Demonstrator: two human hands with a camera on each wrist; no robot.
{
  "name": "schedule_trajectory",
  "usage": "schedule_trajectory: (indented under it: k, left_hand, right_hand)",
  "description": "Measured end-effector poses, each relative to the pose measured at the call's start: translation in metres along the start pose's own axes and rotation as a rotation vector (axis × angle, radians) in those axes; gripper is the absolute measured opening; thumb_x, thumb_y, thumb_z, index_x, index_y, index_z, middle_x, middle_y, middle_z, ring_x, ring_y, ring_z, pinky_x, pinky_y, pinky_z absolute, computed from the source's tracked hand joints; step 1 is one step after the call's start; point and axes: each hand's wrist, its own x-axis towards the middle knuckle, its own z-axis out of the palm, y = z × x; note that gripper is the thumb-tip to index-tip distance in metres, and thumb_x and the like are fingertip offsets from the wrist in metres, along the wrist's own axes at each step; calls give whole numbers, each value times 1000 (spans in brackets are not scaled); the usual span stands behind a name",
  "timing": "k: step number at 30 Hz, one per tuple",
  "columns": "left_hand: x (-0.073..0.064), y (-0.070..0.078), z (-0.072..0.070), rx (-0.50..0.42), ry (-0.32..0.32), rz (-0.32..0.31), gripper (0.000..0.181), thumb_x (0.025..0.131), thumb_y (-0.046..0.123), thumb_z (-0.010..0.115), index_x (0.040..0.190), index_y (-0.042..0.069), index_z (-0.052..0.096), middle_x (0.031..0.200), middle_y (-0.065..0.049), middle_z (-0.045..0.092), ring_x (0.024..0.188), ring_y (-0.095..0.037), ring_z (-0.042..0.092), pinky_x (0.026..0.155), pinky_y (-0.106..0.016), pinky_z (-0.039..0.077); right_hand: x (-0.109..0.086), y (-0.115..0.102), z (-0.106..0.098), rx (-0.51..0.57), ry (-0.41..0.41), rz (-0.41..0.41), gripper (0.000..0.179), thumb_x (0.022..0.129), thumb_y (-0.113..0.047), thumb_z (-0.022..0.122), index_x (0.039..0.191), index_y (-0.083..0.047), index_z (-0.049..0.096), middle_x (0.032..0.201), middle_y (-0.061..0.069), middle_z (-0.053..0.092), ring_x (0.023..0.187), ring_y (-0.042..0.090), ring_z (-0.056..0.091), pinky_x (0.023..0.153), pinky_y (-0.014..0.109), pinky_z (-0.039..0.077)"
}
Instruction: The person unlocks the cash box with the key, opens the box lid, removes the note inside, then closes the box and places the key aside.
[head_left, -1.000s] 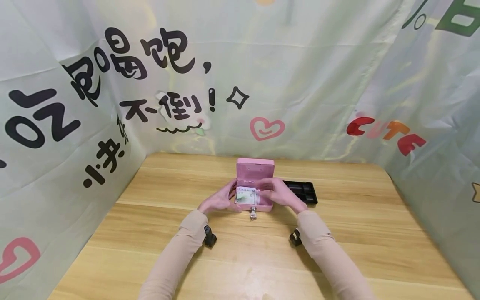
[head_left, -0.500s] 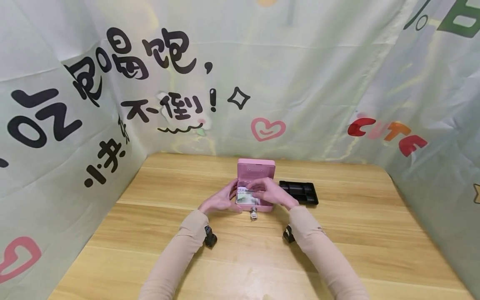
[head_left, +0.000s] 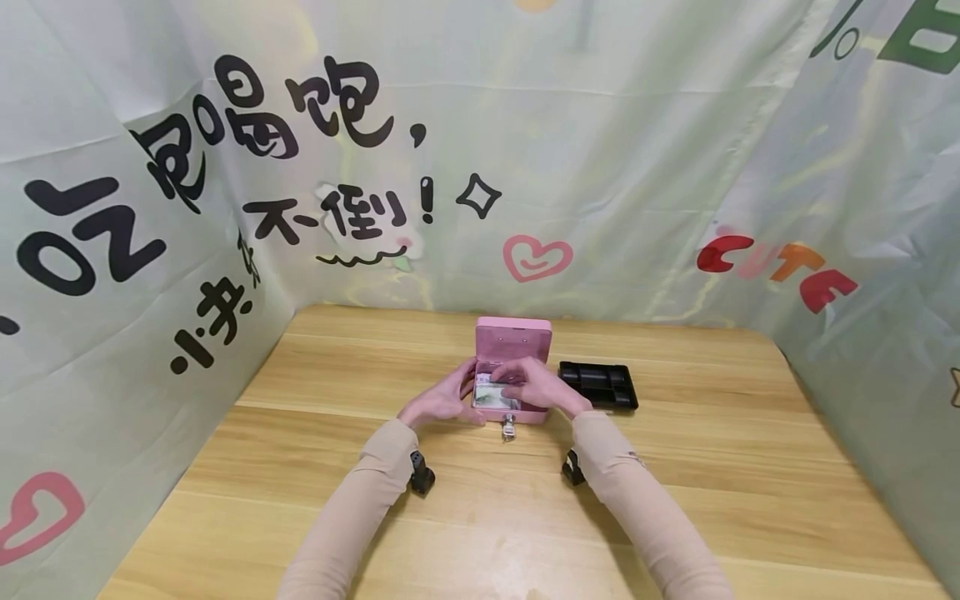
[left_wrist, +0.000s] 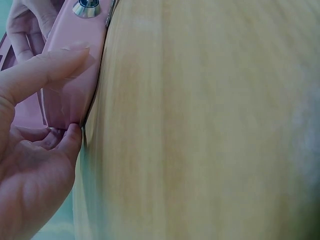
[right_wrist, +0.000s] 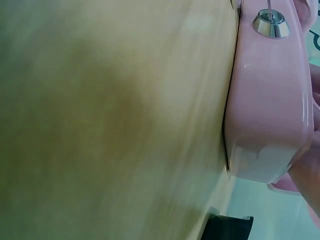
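A pink metal cash box (head_left: pixel 513 340) stands on the table with its lid raised. In its front lock a key (head_left: pixel 508 428) hangs with a ring. Inside lie banknotes (head_left: pixel 491 398), green and white, toward the left. My left hand (head_left: pixel 444 398) grips the box's front left corner, its thumb along the front face in the left wrist view and its fingers around the side. Reaching over the right wall, my right hand (head_left: pixel 534 383) has its fingers down on the banknotes, thumb and fingertips apart. In the right wrist view its fingers are mostly hidden behind the box.
Just right of the box lies a black compartment tray (head_left: pixel 598 385). The wooden table (head_left: pixel 495 517) extends on all sides. Printed cloth curtains (head_left: pixel 615 167) hang behind it and along both sides.
My right hand has moved left and farther into the box, over the banknotes, uncovering more of the black tray. The banknotes lie differently under it. My left hand keeps its grip on the box.
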Motion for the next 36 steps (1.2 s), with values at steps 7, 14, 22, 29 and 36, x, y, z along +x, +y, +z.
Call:
schedule_trajectory:
  k: [7,14,22,29,36]
  left_hand:
    - [-1,3,0,11,7,-8,119,72,-12,76,161,1,-2,169,-22,5,156,-39,15,131,-47,17]
    - [0,1,0,14,2,-2,118,73,-11,76,160,1,-2,169,-21,5,157,-38,15,131,-47,17]
    - [1,-2,-1,11,-9,20,119,73,-12,76,160,1,-3,168,-23,9,156,-39,16,130,-48,18]
    - [2,-2,-1,9,-9,34,117,73,-12,76,160,0,-2,167,-25,12,155,-42,18,130,-49,19]
    - [1,-2,-1,-18,-14,45,116,73,-14,75,160,0,0,168,-24,10,156,-39,16,131,-46,17]
  right_hand:
    - [1,0,1,-8,-6,20,21,90,1,67,111,1,71,114,18,74,113,32,69,102,47,57]
    - [2,0,2,40,14,10,21,89,5,67,109,4,70,111,21,74,109,34,71,99,46,59]
    - [2,-1,4,96,75,26,27,82,9,71,109,6,71,107,23,74,100,33,71,93,43,62]
    - [5,-4,6,145,138,48,28,79,11,73,107,6,72,96,20,73,81,14,64,74,20,57]
    - [5,-5,6,80,182,53,14,84,6,73,98,5,72,84,17,72,74,13,63,66,18,53]
